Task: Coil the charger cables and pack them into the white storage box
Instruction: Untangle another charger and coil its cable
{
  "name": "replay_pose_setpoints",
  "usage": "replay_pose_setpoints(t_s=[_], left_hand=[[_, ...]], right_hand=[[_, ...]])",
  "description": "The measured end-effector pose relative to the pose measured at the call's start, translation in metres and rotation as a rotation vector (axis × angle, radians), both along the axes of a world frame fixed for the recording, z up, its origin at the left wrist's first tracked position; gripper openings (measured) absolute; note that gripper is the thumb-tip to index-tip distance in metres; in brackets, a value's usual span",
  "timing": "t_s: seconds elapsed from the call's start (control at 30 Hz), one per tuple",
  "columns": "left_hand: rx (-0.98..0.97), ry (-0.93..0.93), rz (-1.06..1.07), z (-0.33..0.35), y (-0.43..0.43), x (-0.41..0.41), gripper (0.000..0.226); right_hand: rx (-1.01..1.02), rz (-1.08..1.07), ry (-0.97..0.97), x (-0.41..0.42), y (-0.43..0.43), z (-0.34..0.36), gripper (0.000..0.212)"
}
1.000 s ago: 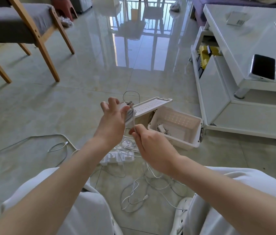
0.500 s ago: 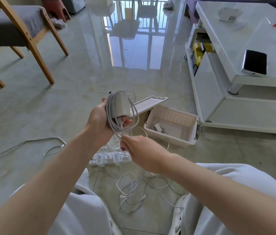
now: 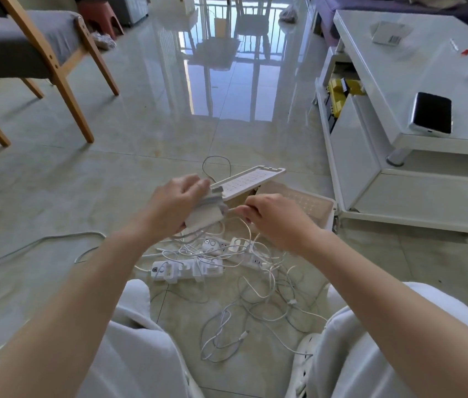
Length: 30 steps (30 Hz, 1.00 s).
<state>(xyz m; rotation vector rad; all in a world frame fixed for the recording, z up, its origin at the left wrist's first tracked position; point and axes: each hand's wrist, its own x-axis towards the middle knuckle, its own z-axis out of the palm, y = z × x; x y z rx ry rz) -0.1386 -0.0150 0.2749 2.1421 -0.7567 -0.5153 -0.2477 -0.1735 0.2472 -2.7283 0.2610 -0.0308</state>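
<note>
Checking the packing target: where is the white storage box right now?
In the head view the white storage box sits on the floor right of centre, lid open, partly hidden behind the right hand and close beside the white coffee table.

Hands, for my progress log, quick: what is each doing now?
Left hand: grips the charger brick, cable wound round it.
Right hand: pinches that cable's free length.
</note>
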Motion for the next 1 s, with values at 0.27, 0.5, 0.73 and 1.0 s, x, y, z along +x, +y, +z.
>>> replay_pose_setpoints(t_s=[0.27,0.5,0.73,1.0], left_hand=[[0.187,-0.403,-0.019,-0.018,0.003,0.005,0.038],[0.108,-0.358,0.089,-0.023,-0.008,-0.001,0.037],[-0.266,-0.035,0.285,-0.026,-0.021,0.009,0.026],[-0.765,0.731,0.429,-0.009,-0.03,0.006,0.036]], right_hand=[[-0.05,-0.052,-0.181,-0.004,0.01,0.004,0.037],[0.074,0.097,-0.189,-0.012,0.036,-0.007,0.03],[0.173,0.137,-0.219,-0.016,0.055,-0.006,0.031],[0.149,0.298,-0.115,-0.023,0.062,-0.018,0.02]])
